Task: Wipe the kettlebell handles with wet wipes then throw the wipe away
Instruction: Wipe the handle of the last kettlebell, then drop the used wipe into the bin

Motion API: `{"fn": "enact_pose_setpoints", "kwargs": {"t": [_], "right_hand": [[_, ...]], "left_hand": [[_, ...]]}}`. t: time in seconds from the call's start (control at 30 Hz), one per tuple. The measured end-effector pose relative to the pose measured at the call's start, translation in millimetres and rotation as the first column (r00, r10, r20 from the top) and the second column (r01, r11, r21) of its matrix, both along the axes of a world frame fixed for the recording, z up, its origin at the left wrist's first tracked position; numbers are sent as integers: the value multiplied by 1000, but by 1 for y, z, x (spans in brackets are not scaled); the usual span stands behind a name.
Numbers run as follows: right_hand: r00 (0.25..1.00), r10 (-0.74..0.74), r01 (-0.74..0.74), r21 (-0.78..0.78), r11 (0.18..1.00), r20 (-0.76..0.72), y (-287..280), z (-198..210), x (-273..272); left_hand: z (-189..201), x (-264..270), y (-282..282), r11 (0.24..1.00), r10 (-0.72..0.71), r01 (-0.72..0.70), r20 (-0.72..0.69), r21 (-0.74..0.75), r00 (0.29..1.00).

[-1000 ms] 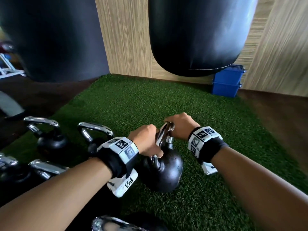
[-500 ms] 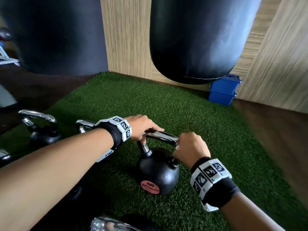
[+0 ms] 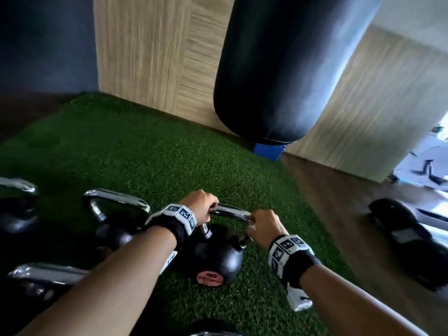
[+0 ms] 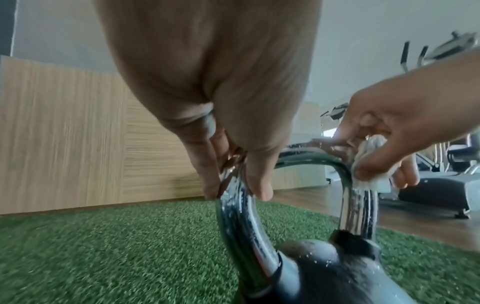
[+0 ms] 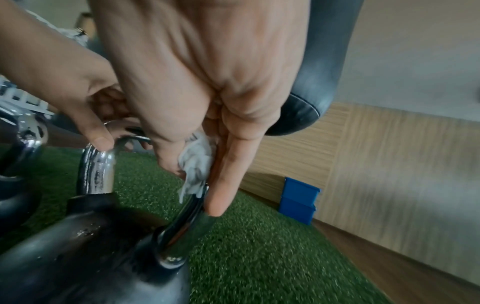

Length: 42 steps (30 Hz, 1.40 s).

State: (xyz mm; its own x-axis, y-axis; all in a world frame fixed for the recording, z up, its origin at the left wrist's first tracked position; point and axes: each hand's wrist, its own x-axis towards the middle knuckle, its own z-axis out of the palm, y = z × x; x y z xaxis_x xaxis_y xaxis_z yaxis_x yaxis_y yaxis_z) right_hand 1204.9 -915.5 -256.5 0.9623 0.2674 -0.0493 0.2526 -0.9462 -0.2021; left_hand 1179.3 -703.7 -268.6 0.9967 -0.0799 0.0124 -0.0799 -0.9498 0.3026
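A: Count? Quick.

B: One kettlebell [image 3: 213, 260] in the hands, black, pink disc on its side, sitting on the green turf [image 3: 135, 161]. Three more chrome-handled ones crowded at the left: one [image 3: 116, 214] just beside the left forearm, another [image 3: 17, 204] at the frame edge, a third [image 3: 46, 275] nearer the body. A further handle peeked in at the bottom edge, too cut off to be sure. One wipe [image 5: 196, 164].

A: Grips?

B: Left hand [image 3: 200, 206] was clenched round the left bend of the chrome handle [image 3: 230, 213], fingers and thumb wrapped on it. Right hand [image 3: 264, 230] was grasping the wipe, bunched white, pressed against the right bend where the handle turns down; thumb lay along the metal.

A: Handle condition?

B: Droplets on both legs and on the ball top in the left wrist view.

A: Surroundings?

B: One black punching bag [image 3: 278, 69] hung over the turf; another dark shape at far left, blurred. Blue box [image 3: 268, 151] behind the bag, by the wood-panel wall [image 3: 157, 57]. Black machine base [image 3: 407, 241] on the wooden floor to the right.
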Motion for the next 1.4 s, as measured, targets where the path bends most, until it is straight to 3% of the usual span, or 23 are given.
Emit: {"fn": "enact_pose_setpoints", "kwargs": {"t": [0.13,0.3,0.37,0.53,0.8,0.97,1.1,1.3,1.4], "right_hand": [[996,-58,58,-2,998,-68,0,1,-1],[945,-111,97,-58,994,-307,11,51,3],[929,-118,98,-75,992,-351,10,76,-3],[877,-217,253,29,967,-428,7,148,-58],[820,-277,416,190,890,-500,-20,363,-124],[816,-356,513,286,809,-456,-76,479,-173],[785,-427,595,352,723,-449,-135,541,-221],[690,-624,715,477,511,-367,-245,598,-326],[579,-740,777,504,376,-341,-309,613,-401]], "left_hand": [[-2,-11,-1,977,34,-45,-58,-210,998],[49,-36,-11,960,76,-109,-137,-257,988],[85,-47,-7,950,104,-142,-148,-278,984],[196,-87,9,941,170,-225,-222,-252,960],[401,-127,-28,969,128,-192,-344,-159,930],[515,-159,-89,972,52,-122,-322,-200,945],[575,-186,-161,969,-74,2,-282,-246,956],[629,-248,-291,922,-361,306,-240,-238,901],[642,-297,-357,877,-470,424,-214,-229,857]]}}
